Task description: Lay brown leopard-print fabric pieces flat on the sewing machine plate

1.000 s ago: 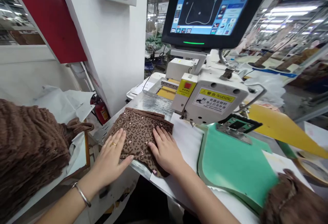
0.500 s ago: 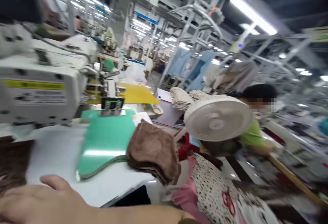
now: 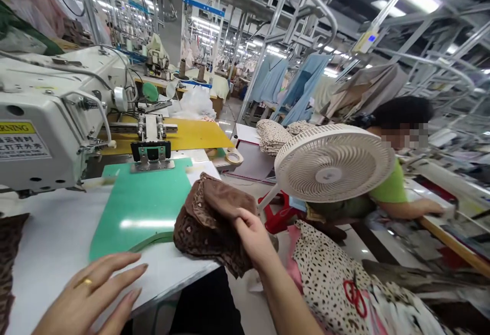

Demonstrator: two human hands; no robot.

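Note:
My right hand pinches the edge of a brown fabric piece and folds it back from the stack of brown patterned fabric pieces. This stack lies at the table's right edge, partly over a green template board. My left hand, with a ring on one finger, hovers by the near edge of the white tabletop, its fingers apart and nothing in them. More brown patterned cloth lies at the far left.
A white sewing machine stands at the left, beside a metal clamp on a yellow plate. A fan stands to the right. Spotted cloth with red scissors lies below it. A co-worker in green sits beyond.
My right hand has come into view and lifted a brown piece off the stack. Where an arm crossed the bottom, my left hand now shows with spread fingers. The view has shifted and sharpened.

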